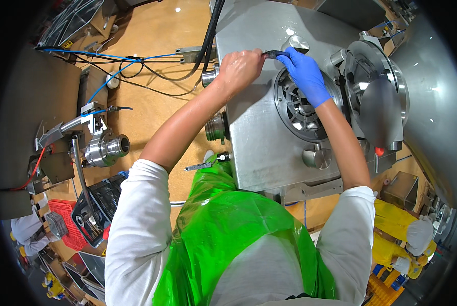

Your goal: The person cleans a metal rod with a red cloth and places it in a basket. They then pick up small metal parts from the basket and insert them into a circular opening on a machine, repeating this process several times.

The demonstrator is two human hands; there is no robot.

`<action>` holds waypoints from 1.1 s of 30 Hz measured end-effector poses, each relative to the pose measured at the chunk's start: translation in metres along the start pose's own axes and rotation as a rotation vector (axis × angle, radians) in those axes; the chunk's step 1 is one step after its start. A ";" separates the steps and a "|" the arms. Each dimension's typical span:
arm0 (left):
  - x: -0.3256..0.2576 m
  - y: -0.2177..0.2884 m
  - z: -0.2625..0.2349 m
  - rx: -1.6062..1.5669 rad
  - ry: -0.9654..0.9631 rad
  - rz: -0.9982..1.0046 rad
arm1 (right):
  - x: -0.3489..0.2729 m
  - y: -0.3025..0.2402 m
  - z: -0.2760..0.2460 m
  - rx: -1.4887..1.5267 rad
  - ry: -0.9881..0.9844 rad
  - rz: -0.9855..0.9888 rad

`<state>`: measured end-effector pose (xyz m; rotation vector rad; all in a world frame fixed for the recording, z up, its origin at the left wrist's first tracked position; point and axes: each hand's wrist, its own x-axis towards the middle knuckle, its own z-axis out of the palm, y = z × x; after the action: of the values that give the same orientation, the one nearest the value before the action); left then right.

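Observation:
Over a steel machine top [254,132], my bare left hand [241,69] is closed around one end of a dark, curved, flexible strip [273,53]. My right hand [305,76], in a blue glove, pinches the other end. Only the short stretch between the hands shows, so I cannot tell what it belongs to. Below the gloved hand is a round opening [296,115] with a spoked metal insert, partly covered by my right hand and forearm. Steel knobs [316,156] stand around its rim.
A round hinged cover [368,76] stands raised right of the opening. Threaded fittings [216,128] jut from the machine's left side. Cables and blue hoses [137,60] cross at the left, near a flanged fitting [106,149] and a black crate [103,204]. People in yellow [399,222] are at lower right.

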<state>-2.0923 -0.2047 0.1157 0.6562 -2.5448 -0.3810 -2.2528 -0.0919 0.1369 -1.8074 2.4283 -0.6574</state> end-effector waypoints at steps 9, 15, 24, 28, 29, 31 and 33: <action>0.017 -0.008 0.014 -0.009 0.068 -0.052 | 0.012 0.004 0.019 0.025 0.127 0.077; 0.020 -0.007 0.021 -0.022 0.135 -0.071 | 0.013 -0.004 0.022 -0.027 0.114 0.193; 0.012 -0.003 0.029 -0.020 0.106 -0.088 | 0.006 0.004 0.014 0.011 0.083 0.131; 0.007 0.024 0.020 -0.031 0.090 -0.081 | 0.011 0.013 -0.029 -0.112 0.074 -0.213; 0.007 0.029 0.021 -0.016 0.084 -0.085 | 0.012 0.015 -0.034 -0.212 0.100 -0.329; 0.003 0.037 0.024 -0.040 0.016 -0.093 | 0.007 0.036 -0.033 -0.257 0.018 -0.295; -0.008 0.045 0.025 -0.062 -0.075 -0.086 | -0.003 0.057 -0.023 -0.188 0.009 -0.280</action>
<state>-2.1162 -0.1587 0.1084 0.7431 -2.5693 -0.5215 -2.3100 -0.0692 0.1367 -2.2484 2.3337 -0.4644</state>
